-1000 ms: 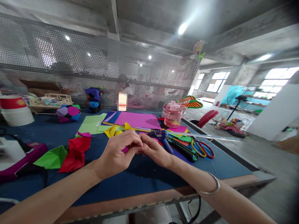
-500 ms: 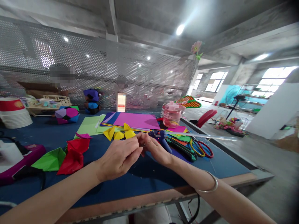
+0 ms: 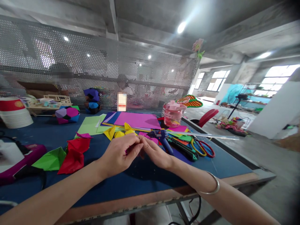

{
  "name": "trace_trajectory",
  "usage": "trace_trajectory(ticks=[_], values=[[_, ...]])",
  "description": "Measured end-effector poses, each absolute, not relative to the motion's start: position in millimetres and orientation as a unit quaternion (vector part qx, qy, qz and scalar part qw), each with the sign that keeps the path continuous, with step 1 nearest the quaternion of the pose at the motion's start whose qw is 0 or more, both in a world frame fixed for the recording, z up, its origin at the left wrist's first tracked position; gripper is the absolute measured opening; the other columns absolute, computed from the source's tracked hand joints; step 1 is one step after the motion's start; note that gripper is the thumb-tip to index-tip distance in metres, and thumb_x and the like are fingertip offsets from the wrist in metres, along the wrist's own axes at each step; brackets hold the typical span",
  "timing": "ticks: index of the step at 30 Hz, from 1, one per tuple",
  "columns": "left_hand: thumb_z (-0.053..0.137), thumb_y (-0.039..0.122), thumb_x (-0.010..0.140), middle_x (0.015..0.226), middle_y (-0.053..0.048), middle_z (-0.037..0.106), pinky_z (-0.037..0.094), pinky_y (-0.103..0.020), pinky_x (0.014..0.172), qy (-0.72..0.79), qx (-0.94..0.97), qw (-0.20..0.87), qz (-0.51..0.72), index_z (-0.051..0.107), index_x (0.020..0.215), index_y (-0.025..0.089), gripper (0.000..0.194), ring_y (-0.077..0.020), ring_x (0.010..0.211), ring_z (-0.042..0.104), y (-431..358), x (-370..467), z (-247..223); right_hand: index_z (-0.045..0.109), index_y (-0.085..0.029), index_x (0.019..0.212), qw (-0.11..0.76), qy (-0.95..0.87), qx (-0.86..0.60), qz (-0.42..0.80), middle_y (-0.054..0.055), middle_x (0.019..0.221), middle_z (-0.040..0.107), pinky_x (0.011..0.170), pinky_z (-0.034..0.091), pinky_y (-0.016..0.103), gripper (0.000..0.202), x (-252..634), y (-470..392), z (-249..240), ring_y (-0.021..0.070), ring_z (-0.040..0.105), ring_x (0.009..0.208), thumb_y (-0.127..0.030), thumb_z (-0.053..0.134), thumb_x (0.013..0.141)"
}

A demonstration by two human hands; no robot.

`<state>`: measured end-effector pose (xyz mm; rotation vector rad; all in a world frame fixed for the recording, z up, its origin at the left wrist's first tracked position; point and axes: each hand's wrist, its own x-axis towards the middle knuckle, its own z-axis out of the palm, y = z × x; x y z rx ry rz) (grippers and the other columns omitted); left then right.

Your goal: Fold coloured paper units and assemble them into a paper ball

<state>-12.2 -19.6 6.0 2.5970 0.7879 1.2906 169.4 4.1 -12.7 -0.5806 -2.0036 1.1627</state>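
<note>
Just in front and to the left of the hot glue gun [image 3: 159, 134], the left hand [image 3: 118, 154] and right hand [image 3: 156, 153] meet at their fingertips above the blue table mat [image 3: 150, 175]. The left fingers curl inward with the thumb pressed close, holding a magenta paper piece [image 3: 127, 151] that is almost wholly hidden; only a sliver shows inside the curl, and it seems to be folded, though its shape cannot be made out. The right fingers lie close together against the left fingertips; I cannot tell whether they pinch the paper too. Left of the glue gun, yellow folded paper pieces [image 3: 109, 133] are partly covered by the left hand, and farther left lie a red folded paper piece [image 3: 74, 157] and a green one. Behind the gun is a stack of coloured paper [image 3: 138, 121]. To its right are a green-and-black cutter [image 3: 185, 150] and scissors [image 3: 207, 149], whose blades are hard to make out. Far left of the gun, a purple device [image 3: 35, 152] is cut off by the frame edge.
</note>
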Motion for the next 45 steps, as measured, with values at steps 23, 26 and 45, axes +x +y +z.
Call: trace_trajectory(ticks=[23,26,45], values=[[0.060,0.032,0.092,0.062,0.005,0.047,0.031,-0.023,0.055,0.251,0.881,0.027,0.401,0.045,0.066,0.018,0.033,-0.0084,0.055,0.042,-17,-15,1,0.061,-0.017,0.091,0.473,-0.717,-0.278,0.430,0.000,0.073,0.054,0.056,0.039,0.023,0.049,169,4,-10,0.0108,0.049,0.063,-0.060,0.039,0.098],[0.069,0.040,0.086,0.073,0.003,0.054,0.035,-0.024,0.058,0.273,0.873,0.048,0.402,0.053,0.080,0.018,0.027,-0.0096,0.060,0.046,-18,-16,3,0.061,-0.017,0.093,0.496,-0.712,-0.282,0.409,-0.001,0.075,0.054,0.055,0.036,0.022,0.037,170,2,-7,0.0091,0.045,0.060,-0.053,0.053,0.095],[0.081,0.040,0.066,0.068,0.005,0.052,0.036,-0.025,0.056,0.360,0.823,0.084,0.430,0.048,0.074,0.020,0.039,-0.0115,0.060,0.045,-9,-23,4,0.061,-0.015,0.082,0.359,-0.753,-0.137,0.533,0.000,0.073,0.062,0.066,0.047,0.025,0.026,177,-2,7,0.0099,0.059,0.064,-0.036,0.074,0.084]])
